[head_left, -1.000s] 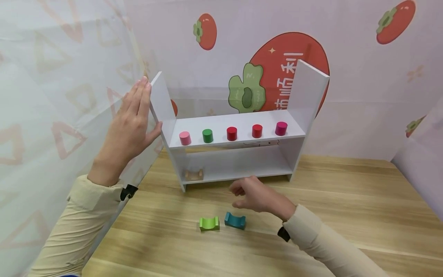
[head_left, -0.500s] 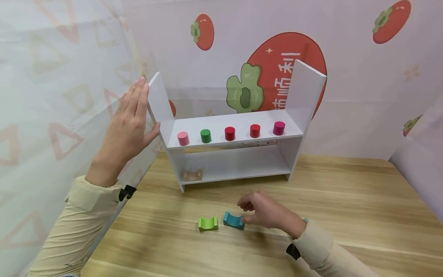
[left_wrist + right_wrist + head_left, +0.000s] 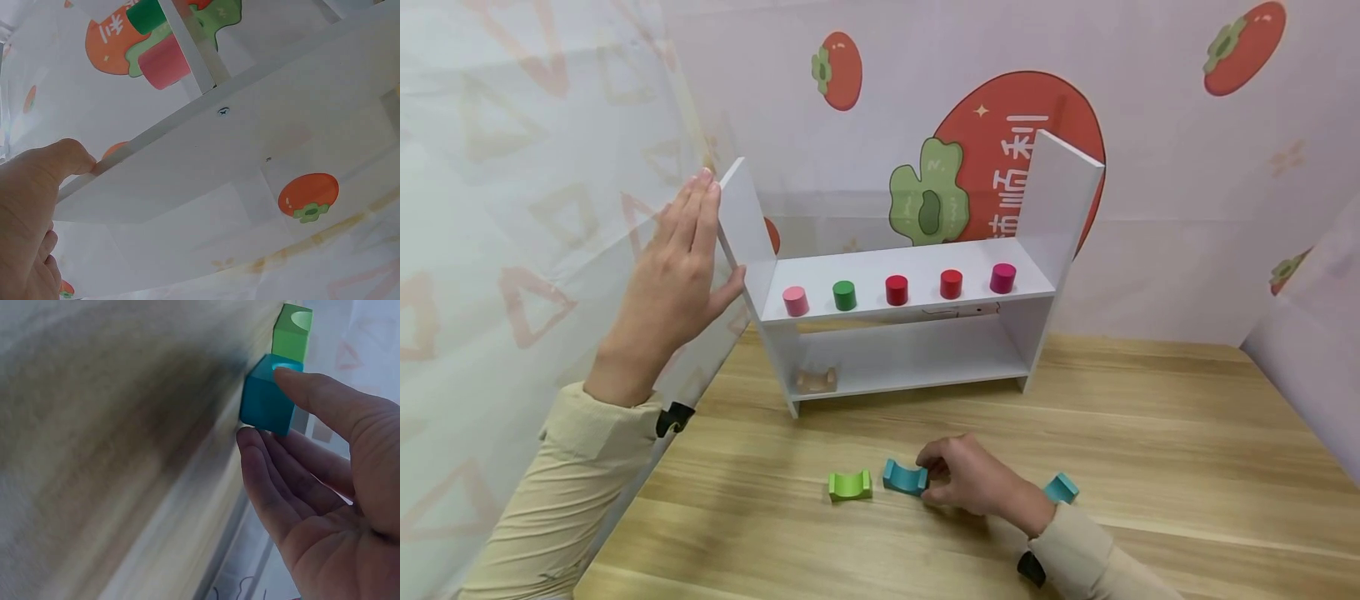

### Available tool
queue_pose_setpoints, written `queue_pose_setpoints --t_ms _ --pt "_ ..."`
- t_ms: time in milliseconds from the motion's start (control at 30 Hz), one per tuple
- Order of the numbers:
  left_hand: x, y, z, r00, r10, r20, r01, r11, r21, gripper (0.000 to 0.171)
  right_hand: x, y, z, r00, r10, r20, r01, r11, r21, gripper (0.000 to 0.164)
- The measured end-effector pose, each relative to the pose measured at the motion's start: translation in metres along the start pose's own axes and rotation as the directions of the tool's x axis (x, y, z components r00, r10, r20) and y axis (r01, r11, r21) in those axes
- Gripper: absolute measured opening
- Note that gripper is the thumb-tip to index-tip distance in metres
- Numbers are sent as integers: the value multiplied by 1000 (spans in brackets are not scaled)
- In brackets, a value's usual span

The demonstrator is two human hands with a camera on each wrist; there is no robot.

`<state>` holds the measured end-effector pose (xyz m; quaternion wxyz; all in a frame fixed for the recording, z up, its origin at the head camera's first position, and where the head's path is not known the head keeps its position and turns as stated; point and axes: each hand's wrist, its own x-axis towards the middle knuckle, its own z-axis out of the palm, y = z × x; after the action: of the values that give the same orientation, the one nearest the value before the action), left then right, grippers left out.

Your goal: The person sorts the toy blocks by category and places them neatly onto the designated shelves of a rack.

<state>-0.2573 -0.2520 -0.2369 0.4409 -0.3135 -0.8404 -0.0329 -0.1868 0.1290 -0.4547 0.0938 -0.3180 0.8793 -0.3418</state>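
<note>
My left hand (image 3: 672,275) lies with straight fingers along the left side panel of a white two-tier shelf (image 3: 887,258). In the left wrist view its thumb touches the panel's edge. At the table, my right hand (image 3: 973,477) has thumb and fingertips at the right end of a teal block with a curved notch (image 3: 906,477). The right wrist view shows the thumb over the top corner of that teal block (image 3: 267,394), the index fingertip hidden behind it. A lime-green notched block (image 3: 850,486) sits just to its left.
Pink (image 3: 795,302), green (image 3: 844,295), red and magenta (image 3: 1002,278) cylinders stand in a row on the upper shelf. A wooden notched block (image 3: 816,381) rests on the lower shelf's left. Another teal block (image 3: 1061,488) lies behind my right wrist.
My right hand has moved down and right from in front of the shelf to the teal block's right end. A second teal block has come into sight behind the wrist. Left hand unchanged.
</note>
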Motion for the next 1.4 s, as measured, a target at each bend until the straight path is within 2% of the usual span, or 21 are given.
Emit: queue_pose_setpoints --t_ms 300,567,1033,1200,1400 --pt "0 0 0 1000 -2 -3 2 1000 -9 90 3 1 10 999 14 -47 -15 1000 -14 31" --pt "1 1 0 1000 2 -9 -2 1000 -8 90 4 -3 8 995 15 -98 -18 999 -28 29" --pt "1 1 0 1000 -2 4 2 1000 -4 90 17 -7 -11 991 34 -127 -32 999 21 29" --pt "1 1 -1 1000 5 7 -5 1000 1 90 26 -11 -21 989 10 -146 -5 999 35 30" --pt "1 1 0 1000 1 1 -1 1000 -8 90 39 -16 -32 982 -28 -187 29 1000 3 28"
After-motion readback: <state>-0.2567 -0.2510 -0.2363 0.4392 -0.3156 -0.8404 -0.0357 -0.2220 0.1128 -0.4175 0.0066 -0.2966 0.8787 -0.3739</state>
